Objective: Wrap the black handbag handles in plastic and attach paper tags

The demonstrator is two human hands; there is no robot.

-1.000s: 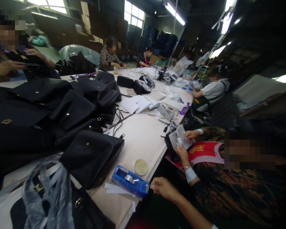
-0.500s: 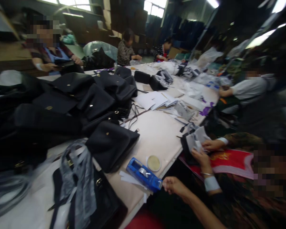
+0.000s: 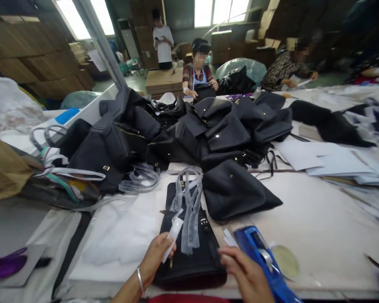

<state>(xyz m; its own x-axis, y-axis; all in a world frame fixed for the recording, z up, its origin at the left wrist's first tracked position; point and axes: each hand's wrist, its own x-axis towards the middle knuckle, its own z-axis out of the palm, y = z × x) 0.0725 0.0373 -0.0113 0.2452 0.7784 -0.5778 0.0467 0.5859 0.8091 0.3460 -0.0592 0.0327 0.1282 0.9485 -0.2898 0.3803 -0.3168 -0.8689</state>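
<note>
A black backpack [image 3: 192, 269] with gold buckles lies flat on the table in front of me. Straps wrapped in clear plastic [image 3: 191, 227] rest on top of it. My left hand [image 3: 161, 252] grips a white strip [image 3: 174, 231] over the backpack's left side. By the backpack's lower right edge, my right hand [image 3: 244, 269] has its fingers drawn together; whatever they may hold is too small to make out. A blue tape dispenser [image 3: 251, 240] sits beside that hand, partly hidden behind it. Close to it is a round yellowish disc [image 3: 286, 261].
Black bags [image 3: 230, 130] are heaped across the table's far side, one black bag [image 3: 236, 191] lying nearer. White sheets [image 3: 337, 158] are stacked at right. White plastic sheeting [image 3: 116, 240] and a brown bag [image 3: 6, 168] are at left. A person [image 3: 198, 75] works across the table.
My view has swung left from the neighbouring worker to the backpack. My right hand has left the dispenser's end and come to the backpack. My left hand is now in view, gripping the white strip.
</note>
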